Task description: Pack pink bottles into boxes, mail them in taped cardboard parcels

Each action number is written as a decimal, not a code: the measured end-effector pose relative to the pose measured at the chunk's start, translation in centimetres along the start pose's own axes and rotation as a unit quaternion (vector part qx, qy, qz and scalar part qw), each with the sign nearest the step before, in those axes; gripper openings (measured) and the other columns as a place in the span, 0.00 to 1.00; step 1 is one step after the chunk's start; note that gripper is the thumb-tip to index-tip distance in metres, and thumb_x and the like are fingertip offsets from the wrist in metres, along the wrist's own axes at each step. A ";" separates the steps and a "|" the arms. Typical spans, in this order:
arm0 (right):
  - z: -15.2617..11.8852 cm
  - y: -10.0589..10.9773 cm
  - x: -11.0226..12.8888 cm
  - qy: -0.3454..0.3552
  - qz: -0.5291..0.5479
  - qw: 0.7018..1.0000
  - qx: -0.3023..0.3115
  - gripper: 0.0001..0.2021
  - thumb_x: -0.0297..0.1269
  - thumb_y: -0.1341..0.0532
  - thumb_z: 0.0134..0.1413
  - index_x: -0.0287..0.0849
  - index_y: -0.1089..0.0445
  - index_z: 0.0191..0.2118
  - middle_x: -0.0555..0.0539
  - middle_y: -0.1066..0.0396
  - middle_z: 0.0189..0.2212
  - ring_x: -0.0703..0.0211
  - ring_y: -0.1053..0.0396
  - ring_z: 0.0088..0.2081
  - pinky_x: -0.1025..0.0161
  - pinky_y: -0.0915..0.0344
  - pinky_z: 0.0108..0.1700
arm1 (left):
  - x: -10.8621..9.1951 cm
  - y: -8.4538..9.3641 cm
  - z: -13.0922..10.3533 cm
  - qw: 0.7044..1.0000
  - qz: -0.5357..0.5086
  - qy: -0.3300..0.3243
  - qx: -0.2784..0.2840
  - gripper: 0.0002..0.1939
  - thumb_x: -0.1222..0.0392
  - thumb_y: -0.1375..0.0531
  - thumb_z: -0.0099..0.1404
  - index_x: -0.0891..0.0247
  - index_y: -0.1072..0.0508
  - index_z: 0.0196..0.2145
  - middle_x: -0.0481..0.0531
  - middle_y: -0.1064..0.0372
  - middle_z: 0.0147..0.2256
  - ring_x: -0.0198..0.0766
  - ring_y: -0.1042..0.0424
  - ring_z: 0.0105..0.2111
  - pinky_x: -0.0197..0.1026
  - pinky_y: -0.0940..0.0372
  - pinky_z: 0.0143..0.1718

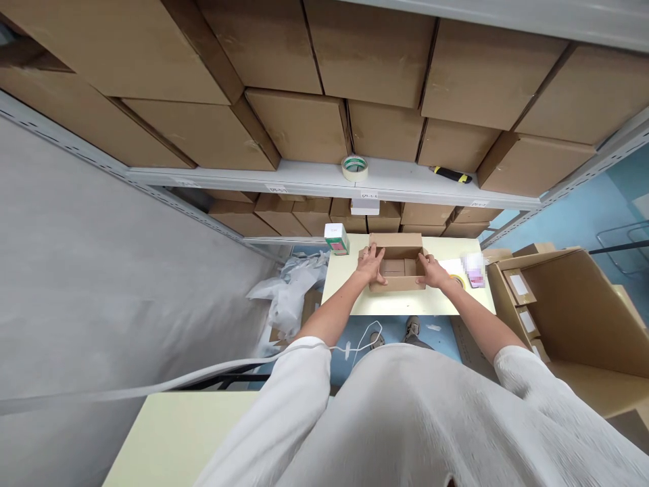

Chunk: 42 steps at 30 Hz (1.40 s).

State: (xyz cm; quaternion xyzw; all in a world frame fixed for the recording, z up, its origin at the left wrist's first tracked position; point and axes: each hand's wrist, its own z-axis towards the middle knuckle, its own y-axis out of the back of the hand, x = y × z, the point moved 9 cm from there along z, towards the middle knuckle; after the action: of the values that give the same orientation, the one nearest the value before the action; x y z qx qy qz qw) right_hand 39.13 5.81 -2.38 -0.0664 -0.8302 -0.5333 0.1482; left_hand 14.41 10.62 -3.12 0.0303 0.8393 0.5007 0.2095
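Observation:
An open cardboard box stands on the pale yellow table, its inside showing. At the box's left end, my left hand grips the wall, thumb and fingers on it. My right hand holds the right end in the same way. To the left of the box is a small green and white carton. A yellow tape roll lies partly hidden behind my right wrist, and a pink and white packet lies farther right.
Shelves ahead hold many cardboard boxes, a tape roll and a black and yellow cutter. A large open carton stands at right. Plastic bags lie at left; a white cable crosses the lower left.

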 end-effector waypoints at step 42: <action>-23.3 -9.0 9.4 0.365 -0.067 0.922 -0.113 0.23 0.36 0.45 0.70 0.46 0.27 0.66 0.35 0.37 0.71 0.38 0.42 0.70 0.41 0.44 0.69 | -10.7 -17.6 -35.7 0.945 -0.114 0.199 -0.235 0.39 0.53 0.45 0.77 0.56 0.51 0.80 0.62 0.57 0.80 0.57 0.56 0.79 0.64 0.58 0.78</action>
State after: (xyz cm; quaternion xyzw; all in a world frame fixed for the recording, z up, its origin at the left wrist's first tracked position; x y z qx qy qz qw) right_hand 31.85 -19.50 1.83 0.1717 -0.6552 -0.6197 0.3963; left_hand 13.29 -30.45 -0.03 -0.2156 0.7200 0.6528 0.0950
